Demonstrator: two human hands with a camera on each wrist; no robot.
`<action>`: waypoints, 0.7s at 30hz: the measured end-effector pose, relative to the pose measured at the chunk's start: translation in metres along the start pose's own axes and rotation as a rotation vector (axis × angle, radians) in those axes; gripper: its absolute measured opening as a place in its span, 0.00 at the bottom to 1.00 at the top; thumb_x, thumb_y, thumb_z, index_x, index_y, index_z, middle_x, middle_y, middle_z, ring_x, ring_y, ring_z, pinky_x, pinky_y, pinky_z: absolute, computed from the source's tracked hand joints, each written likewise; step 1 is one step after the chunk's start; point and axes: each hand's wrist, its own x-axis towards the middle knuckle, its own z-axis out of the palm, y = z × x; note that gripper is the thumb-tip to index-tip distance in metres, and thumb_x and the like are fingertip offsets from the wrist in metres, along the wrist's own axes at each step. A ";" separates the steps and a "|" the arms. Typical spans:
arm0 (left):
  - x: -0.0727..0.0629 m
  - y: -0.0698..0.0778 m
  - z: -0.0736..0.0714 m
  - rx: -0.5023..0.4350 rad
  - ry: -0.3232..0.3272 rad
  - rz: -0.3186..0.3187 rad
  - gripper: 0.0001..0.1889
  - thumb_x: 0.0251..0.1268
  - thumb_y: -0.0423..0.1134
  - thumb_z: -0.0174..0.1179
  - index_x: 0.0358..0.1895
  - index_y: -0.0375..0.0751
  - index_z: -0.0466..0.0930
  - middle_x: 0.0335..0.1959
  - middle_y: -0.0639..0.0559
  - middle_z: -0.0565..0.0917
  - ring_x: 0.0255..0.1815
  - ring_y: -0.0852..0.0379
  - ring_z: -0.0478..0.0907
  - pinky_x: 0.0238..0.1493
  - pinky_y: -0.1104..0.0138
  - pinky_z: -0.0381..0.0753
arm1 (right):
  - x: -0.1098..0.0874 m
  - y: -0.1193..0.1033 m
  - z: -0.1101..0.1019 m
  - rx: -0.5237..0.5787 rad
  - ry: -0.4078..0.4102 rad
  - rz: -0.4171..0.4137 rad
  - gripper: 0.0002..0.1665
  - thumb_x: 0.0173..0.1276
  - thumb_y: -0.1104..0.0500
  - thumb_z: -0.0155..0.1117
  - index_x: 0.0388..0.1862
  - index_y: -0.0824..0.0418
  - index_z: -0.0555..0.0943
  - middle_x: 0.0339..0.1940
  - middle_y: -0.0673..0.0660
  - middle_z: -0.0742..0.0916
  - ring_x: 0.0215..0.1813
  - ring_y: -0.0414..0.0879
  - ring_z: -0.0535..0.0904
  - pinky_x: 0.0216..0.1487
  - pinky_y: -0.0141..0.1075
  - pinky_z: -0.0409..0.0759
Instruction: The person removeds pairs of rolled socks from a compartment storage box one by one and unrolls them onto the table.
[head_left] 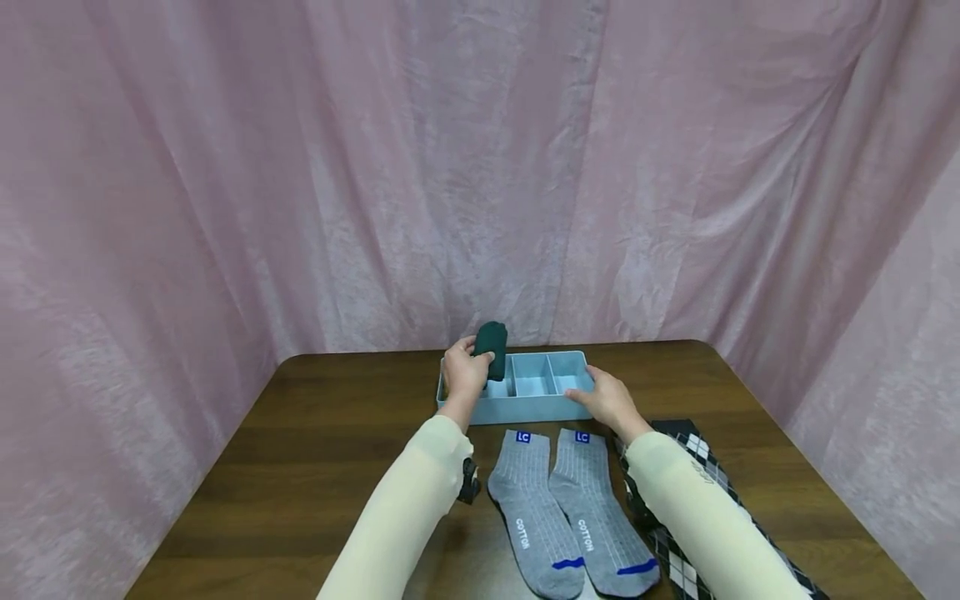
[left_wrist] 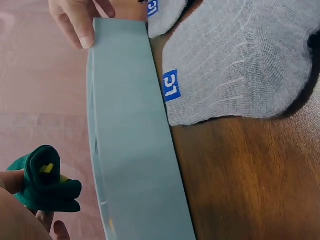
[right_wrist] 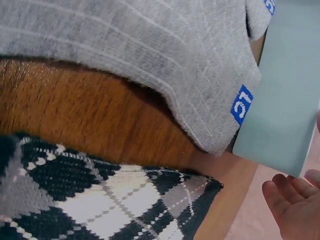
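My left hand (head_left: 465, 375) holds a rolled dark green sock (head_left: 491, 350) above the left part of a light blue divided box (head_left: 532, 408). In the left wrist view, bits of yellow show in the folds of the green sock (left_wrist: 50, 185). At the box's right end, my right hand (head_left: 611, 400) grips the front corner, thumb by the front rim and fingers along the end wall. The middle and right compartments look bare inside; the left hand partly hides the left ones. Two grey socks (head_left: 536, 517) with blue labels lie flat just in front of the box.
Black-and-white argyle socks (right_wrist: 125, 200) lie to the right of the grey pair, partly under my right forearm in the head view. Everything rests on a brown wooden table (head_left: 337, 458). Behind its far edge hangs a pink curtain (head_left: 480, 167).
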 end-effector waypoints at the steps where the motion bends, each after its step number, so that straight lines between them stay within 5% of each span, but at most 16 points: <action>1: 0.000 0.001 -0.001 -0.018 -0.009 -0.003 0.21 0.58 0.38 0.71 0.57 0.43 0.84 0.52 0.44 0.85 0.57 0.45 0.78 0.57 0.54 0.76 | 0.000 0.000 -0.001 -0.003 0.005 -0.003 0.48 0.71 0.45 0.64 0.77 0.70 0.56 0.74 0.71 0.67 0.73 0.66 0.62 0.68 0.59 0.63; 9: 0.001 0.003 -0.013 -0.126 -0.072 -0.052 0.23 0.60 0.37 0.70 0.60 0.41 0.81 0.52 0.44 0.85 0.54 0.46 0.80 0.53 0.54 0.79 | 0.007 -0.011 -0.004 -0.024 0.045 -0.102 0.43 0.75 0.46 0.59 0.77 0.70 0.58 0.73 0.70 0.68 0.70 0.67 0.65 0.66 0.60 0.66; 21: -0.004 0.007 -0.033 -0.217 -0.183 -0.066 0.24 0.61 0.36 0.69 0.62 0.39 0.79 0.55 0.41 0.83 0.52 0.45 0.82 0.50 0.54 0.82 | 0.006 -0.061 0.010 0.223 -0.025 -0.173 0.38 0.77 0.45 0.56 0.76 0.65 0.62 0.73 0.65 0.71 0.70 0.61 0.68 0.64 0.55 0.71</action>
